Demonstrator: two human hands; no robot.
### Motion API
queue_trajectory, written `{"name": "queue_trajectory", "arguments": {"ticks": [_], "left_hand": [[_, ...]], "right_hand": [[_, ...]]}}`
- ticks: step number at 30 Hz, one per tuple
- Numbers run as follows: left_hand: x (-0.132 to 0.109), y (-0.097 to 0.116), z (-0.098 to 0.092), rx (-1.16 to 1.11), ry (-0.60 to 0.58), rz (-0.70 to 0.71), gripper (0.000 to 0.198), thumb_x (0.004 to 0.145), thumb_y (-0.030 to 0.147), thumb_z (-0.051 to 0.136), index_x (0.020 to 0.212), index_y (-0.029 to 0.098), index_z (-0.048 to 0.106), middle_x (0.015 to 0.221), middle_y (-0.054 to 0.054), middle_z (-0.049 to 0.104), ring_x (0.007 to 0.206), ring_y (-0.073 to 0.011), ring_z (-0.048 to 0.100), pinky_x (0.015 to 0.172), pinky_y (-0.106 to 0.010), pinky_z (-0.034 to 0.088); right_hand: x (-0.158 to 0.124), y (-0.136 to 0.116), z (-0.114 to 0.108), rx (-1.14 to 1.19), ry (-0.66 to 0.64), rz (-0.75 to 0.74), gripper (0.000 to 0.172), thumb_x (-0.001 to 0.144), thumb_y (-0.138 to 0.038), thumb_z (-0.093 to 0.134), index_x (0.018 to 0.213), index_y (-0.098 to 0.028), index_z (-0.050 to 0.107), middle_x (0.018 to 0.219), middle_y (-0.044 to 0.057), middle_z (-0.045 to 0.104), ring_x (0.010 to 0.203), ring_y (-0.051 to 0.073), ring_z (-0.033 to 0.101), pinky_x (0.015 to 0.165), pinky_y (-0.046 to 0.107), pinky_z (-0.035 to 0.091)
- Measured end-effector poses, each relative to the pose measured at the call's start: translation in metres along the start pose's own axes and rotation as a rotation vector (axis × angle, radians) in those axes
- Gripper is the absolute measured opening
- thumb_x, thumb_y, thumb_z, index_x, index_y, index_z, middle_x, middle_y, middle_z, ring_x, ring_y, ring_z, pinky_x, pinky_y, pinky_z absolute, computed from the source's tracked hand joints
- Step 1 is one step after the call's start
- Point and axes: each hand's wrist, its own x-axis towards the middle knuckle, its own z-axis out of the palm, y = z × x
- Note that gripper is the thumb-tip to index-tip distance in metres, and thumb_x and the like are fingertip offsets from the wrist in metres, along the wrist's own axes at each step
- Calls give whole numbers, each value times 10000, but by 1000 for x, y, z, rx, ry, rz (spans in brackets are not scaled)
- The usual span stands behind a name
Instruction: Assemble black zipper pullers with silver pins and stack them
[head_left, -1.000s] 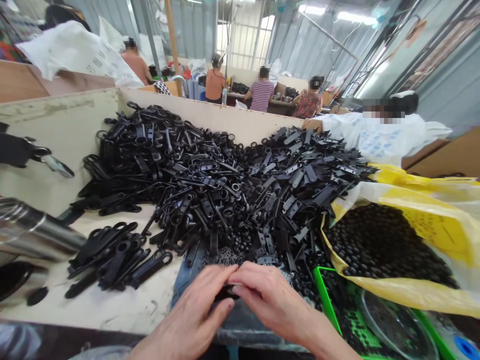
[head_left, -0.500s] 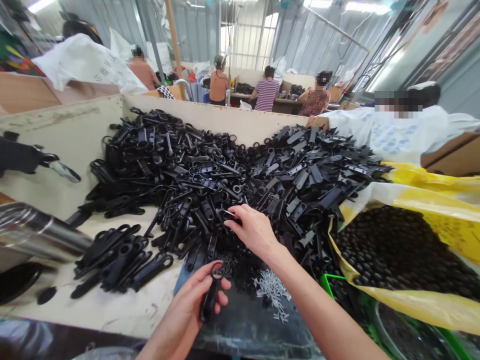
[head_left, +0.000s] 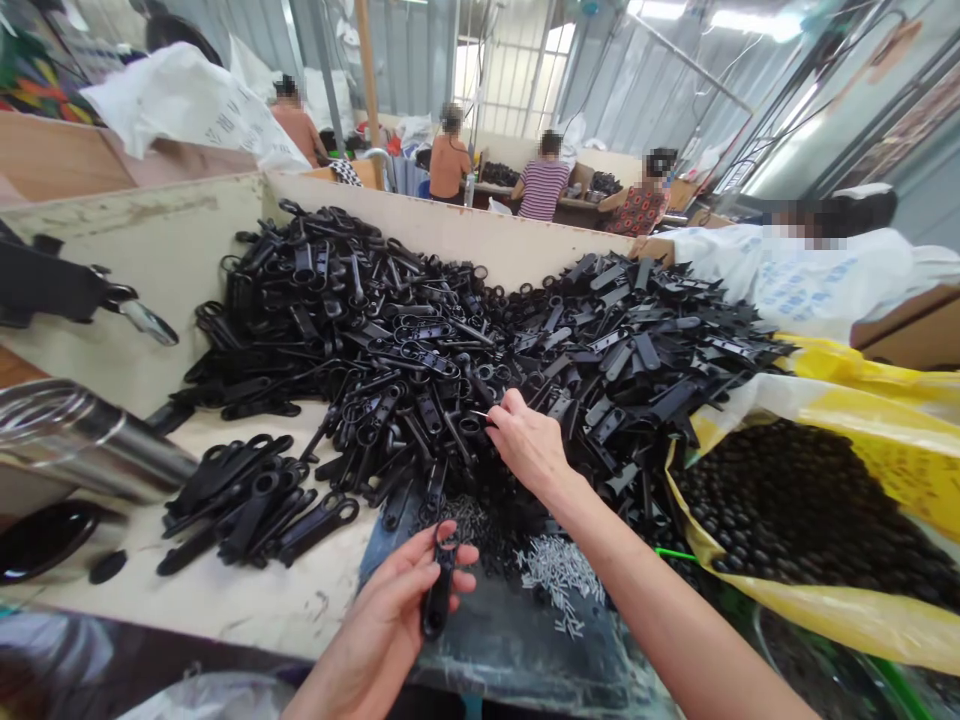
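My left hand (head_left: 409,600) is closed around a black plastic handle piece (head_left: 438,600), its ring end up and its narrow body pointing down. My right hand (head_left: 527,438) reaches over the front of the heap with thumb and fingers pinched. A thin, pale metal tip (head_left: 478,414) sticks out to the left of those fingers; the rest of that slim thing is hidden. Below the right wrist a small pile of silver pins (head_left: 562,578) lies on the dark work mat (head_left: 517,650). Tiny dark metal parts (head_left: 466,520) sit just beyond the left hand.
Ring-ended black pieces (head_left: 375,330) heap up at centre-left, flat black pieces (head_left: 630,340) at right. A smaller group of handles (head_left: 259,500) lies left, beside a metal cylinder (head_left: 97,440). A yellow-white sack (head_left: 817,600) holds black beads. Several people sit behind the low board wall (head_left: 390,205).
The view has shifted a little. My right hand still pinches the slim thing above the heap, its fingers now turned further down. My left hand keeps the handle piece, held more upright.
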Motion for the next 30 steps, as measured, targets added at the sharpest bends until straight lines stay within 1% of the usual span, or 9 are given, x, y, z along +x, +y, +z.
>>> {"name": "queue_trajectory", "arguments": {"ticks": [4, 8, 12, 17, 20, 23, 25, 28, 30], "left_hand": [[-6, 1, -2, 37, 4, 45, 516, 837, 279, 755, 1316, 138, 626, 1157, -135, 769, 944, -195, 691, 901, -319, 507], [-12, 0, 1, 104, 5, 69, 585, 802, 329, 795, 1330, 155, 612, 1028, -80, 755, 896, -182, 657, 897, -311, 495], [-12, -6, 9, 193, 12, 94, 530, 827, 336, 786, 1311, 207, 612, 871, 12, 669, 708, -103, 558, 699, -228, 460], [-15, -11, 16, 109, -71, 31, 499, 807, 375, 831, 1240, 245, 621, 889, 31, 637, 534, -40, 421, 480, -185, 311], [-19, -13, 18, -3, -59, -34, 433, 820, 424, 814, 1165, 202, 673, 816, 3, 665, 555, -77, 529, 516, -209, 402], [-23, -17, 18, -46, -47, -53, 481, 781, 450, 842, 1153, 175, 711, 831, -45, 707, 723, -169, 642, 621, -277, 508], [-25, -22, 17, -29, -31, -38, 520, 775, 457, 849, 1196, 181, 715, 904, -65, 730, 854, -204, 653, 688, -303, 534], [-30, -29, 14, 26, 10, -48, 527, 817, 468, 812, 1254, 195, 699, 961, -65, 746, 898, -194, 642, 761, -301, 521], [-32, -32, 12, 70, 41, -64, 522, 847, 479, 778, 1269, 185, 688, 868, -48, 745, 773, -154, 619, 723, -270, 484]], "right_hand": [[-8, 5, -15, 122, 44, 13, 94, 931, -277, 666, 934, -210, 731, 1089, 54, 670, 757, 159, 643, 698, 269, 489], [-59, 5, -26, 337, 18, 81, 295, 1003, -394, 517, 1016, -171, 711, 773, 16, 675, 605, 147, 582, 578, 248, 476], [-118, -14, -9, 911, -146, 208, 337, 950, -472, 602, 952, -165, 741, 780, 31, 700, 665, 156, 603, 597, 244, 473], [-148, -33, 14, 1168, -119, 326, 375, 977, -479, 601, 1177, -186, 721, 773, 33, 740, 713, 179, 665, 662, 266, 526], [-154, -37, 15, 1101, -43, 217, 281, 1022, -394, 553, 1132, -213, 740, 893, 60, 773, 791, 192, 713, 725, 278, 564], [-159, -38, 10, 926, 74, -8, 245, 1028, -246, 538, 1145, -242, 754, 1043, 77, 744, 916, 191, 717, 814, 280, 569], [-161, -38, 9, 827, 142, -99, 271, 1020, -186, 536, 1159, -248, 760, 1024, 75, 699, 898, 175, 699, 782, 262, 567], [-163, -38, 10, 736, 149, -155, 287, 1018, -156, 536, 1191, -236, 751, 941, 57, 655, 786, 155, 672, 672, 241, 555], [-165, -39, 11, 711, 127, -179, 285, 1020, -149, 531, 1206, -224, 734, 929, 56, 662, 765, 158, 674, 652, 250, 557]]}}
